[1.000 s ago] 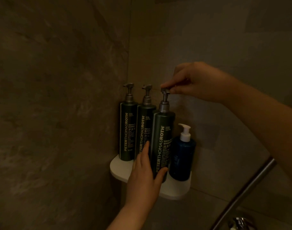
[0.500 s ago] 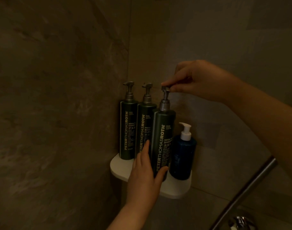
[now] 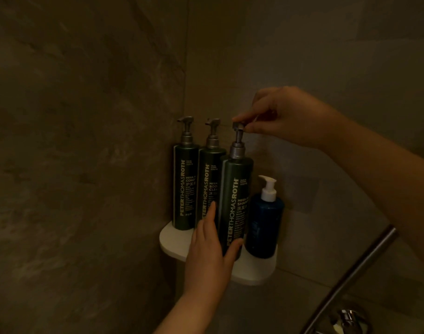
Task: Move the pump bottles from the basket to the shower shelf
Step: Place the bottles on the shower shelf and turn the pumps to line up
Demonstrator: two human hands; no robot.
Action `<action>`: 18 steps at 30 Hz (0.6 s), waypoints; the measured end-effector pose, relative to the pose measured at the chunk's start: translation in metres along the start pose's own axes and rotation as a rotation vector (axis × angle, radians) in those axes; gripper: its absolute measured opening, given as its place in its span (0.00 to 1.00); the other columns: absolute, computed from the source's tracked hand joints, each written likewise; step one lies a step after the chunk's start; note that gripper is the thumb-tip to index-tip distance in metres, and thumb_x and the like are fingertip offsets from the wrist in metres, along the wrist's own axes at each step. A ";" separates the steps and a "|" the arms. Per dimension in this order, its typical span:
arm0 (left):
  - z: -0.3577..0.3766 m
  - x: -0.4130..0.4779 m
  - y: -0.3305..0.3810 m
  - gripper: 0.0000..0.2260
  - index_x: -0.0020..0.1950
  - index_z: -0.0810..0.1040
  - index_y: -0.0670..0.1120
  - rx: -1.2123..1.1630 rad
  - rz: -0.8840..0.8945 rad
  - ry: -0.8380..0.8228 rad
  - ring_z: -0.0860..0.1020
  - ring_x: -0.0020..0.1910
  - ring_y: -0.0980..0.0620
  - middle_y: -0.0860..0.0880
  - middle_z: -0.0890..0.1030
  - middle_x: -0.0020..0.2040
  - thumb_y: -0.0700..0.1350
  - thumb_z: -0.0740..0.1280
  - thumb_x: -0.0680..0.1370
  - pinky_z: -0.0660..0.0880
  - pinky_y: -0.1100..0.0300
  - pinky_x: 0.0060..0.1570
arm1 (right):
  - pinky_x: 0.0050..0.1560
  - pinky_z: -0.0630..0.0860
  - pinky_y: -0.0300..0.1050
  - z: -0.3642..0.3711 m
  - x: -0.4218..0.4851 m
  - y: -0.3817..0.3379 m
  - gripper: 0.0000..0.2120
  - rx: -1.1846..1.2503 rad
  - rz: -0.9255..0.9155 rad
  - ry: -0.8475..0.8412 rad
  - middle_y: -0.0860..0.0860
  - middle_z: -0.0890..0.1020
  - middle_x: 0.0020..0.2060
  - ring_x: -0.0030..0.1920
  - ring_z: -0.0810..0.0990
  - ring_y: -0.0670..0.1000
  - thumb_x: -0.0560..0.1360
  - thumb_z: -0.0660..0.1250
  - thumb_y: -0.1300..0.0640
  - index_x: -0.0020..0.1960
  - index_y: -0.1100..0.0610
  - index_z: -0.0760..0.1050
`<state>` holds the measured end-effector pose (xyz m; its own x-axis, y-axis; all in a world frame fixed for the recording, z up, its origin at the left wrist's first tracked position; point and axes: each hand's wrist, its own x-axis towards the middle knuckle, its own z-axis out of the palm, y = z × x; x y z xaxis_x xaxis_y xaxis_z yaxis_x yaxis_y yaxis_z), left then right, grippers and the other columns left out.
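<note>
Three tall dark-green pump bottles (image 3: 235,201) with grey pumps are stood upright on the white corner shower shelf (image 3: 172,242); the front one is positioned nearest the shelf's edge, labels turned outward.

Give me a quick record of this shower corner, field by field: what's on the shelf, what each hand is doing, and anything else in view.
shelf: white corner shelf, mounted where two stone walls meet
dark green pump bottles: three, upright; left, middle, front
blue bottle: white pump, upright, at the shelf's right end
left hand: wrapped around the front bottle's lower body
right hand: fingertips pinching the front bottle's pump head
basket: not in view
other: metal bar at lower right
</note>
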<state>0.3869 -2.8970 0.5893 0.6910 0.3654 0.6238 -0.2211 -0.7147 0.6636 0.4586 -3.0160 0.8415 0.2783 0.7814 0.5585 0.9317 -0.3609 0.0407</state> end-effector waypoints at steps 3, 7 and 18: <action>0.000 0.001 -0.001 0.38 0.71 0.41 0.63 -0.020 0.004 0.003 0.55 0.67 0.65 0.57 0.58 0.73 0.55 0.68 0.74 0.57 0.66 0.65 | 0.49 0.77 0.40 0.004 -0.006 0.002 0.16 0.073 0.058 0.034 0.41 0.78 0.46 0.46 0.79 0.44 0.73 0.69 0.57 0.60 0.48 0.76; 0.001 0.001 0.000 0.38 0.70 0.41 0.64 -0.040 0.007 0.009 0.55 0.66 0.66 0.58 0.58 0.72 0.54 0.68 0.74 0.57 0.66 0.65 | 0.46 0.75 0.35 0.014 -0.019 0.009 0.13 0.138 0.103 0.182 0.43 0.77 0.46 0.46 0.78 0.41 0.74 0.68 0.59 0.57 0.49 0.75; 0.002 -0.015 -0.005 0.37 0.72 0.52 0.60 0.098 0.171 0.166 0.64 0.63 0.57 0.56 0.59 0.64 0.44 0.71 0.72 0.66 0.58 0.60 | 0.45 0.78 0.50 0.050 -0.057 0.007 0.11 -0.060 -0.072 0.080 0.44 0.77 0.46 0.46 0.77 0.46 0.72 0.69 0.57 0.55 0.52 0.78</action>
<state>0.3791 -2.9001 0.5756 0.5252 0.3214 0.7880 -0.2515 -0.8259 0.5045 0.4612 -3.0378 0.7687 0.1900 0.7643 0.6162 0.9322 -0.3374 0.1311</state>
